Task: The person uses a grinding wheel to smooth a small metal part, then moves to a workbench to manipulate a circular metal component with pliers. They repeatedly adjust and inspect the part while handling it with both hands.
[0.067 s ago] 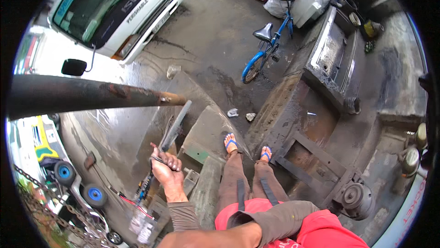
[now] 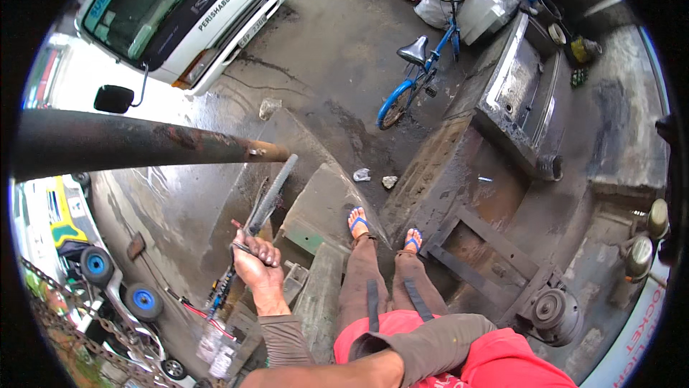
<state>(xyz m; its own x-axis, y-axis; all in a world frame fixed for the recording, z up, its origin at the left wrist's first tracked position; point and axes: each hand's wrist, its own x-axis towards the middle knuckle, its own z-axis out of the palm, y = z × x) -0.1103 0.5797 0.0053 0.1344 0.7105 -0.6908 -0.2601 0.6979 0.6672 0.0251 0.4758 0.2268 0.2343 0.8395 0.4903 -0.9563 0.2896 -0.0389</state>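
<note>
My left hand (image 2: 260,267) reaches up left of centre, its fingers curled closed around a thin dark metal tool (image 2: 244,248). Most of the tool is hidden in the grip, so I cannot tell its kind. Just beyond the fist a long grey bar (image 2: 276,191) slants up towards the end of a thick rusty pipe (image 2: 179,139). Whether the hand touches the bar I cannot tell. Low in the view my right arm (image 2: 330,371) crosses my body to the left, sleeve pushed up. Its hand lies outside the picture.
My feet in blue flip-flops stand by a flat concrete slab (image 2: 323,201) and a metal frame (image 2: 495,234). A blue bicycle (image 2: 416,76), filled bags (image 2: 488,8) and a metal trough (image 2: 513,65) stand farther off. A white truck (image 2: 208,51) is at upper left, chains (image 2: 86,309) at lower left.
</note>
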